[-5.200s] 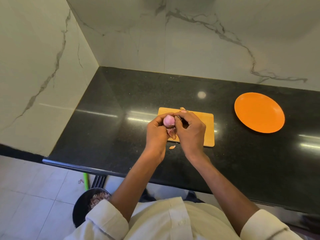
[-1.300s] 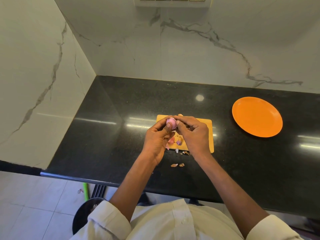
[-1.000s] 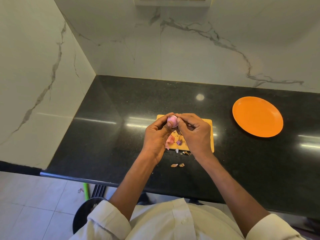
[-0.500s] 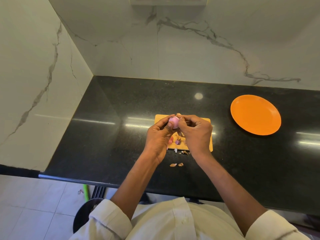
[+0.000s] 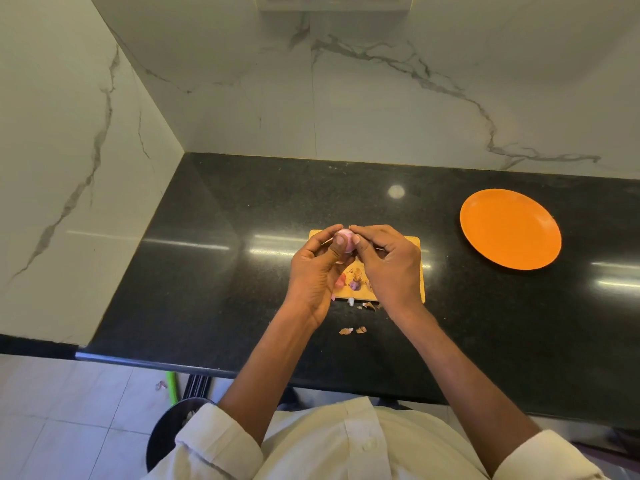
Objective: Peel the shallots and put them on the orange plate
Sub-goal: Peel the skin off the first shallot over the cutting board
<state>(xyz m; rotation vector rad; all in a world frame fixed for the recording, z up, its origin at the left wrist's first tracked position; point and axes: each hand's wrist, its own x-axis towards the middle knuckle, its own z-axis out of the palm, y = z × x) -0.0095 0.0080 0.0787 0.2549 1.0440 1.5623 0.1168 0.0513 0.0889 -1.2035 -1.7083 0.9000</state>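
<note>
A pale pink shallot (image 5: 347, 240) is held above the wooden cutting board (image 5: 417, 268), mostly hidden by fingers. My left hand (image 5: 316, 271) grips it from the left with the thumb across its front. My right hand (image 5: 388, 265) pinches its top and right side. Scraps of peel (image 5: 354, 281) lie on the board beneath the hands, and more peel bits (image 5: 351, 330) lie on the black counter in front of it. The orange plate (image 5: 510, 229) sits bare on the counter to the right, well apart from both hands.
The black counter (image 5: 214, 271) ends at a marble wall on the left and at the back. Its front edge runs just below my forearms. A dark bin (image 5: 166, 434) with peel stands on the tiled floor at lower left, beside a green stick.
Since the oldest frame, more peel has fallen onto the board and counter. Over the last second the fingers have shifted slightly around the shallot; both hands stay above the board.
</note>
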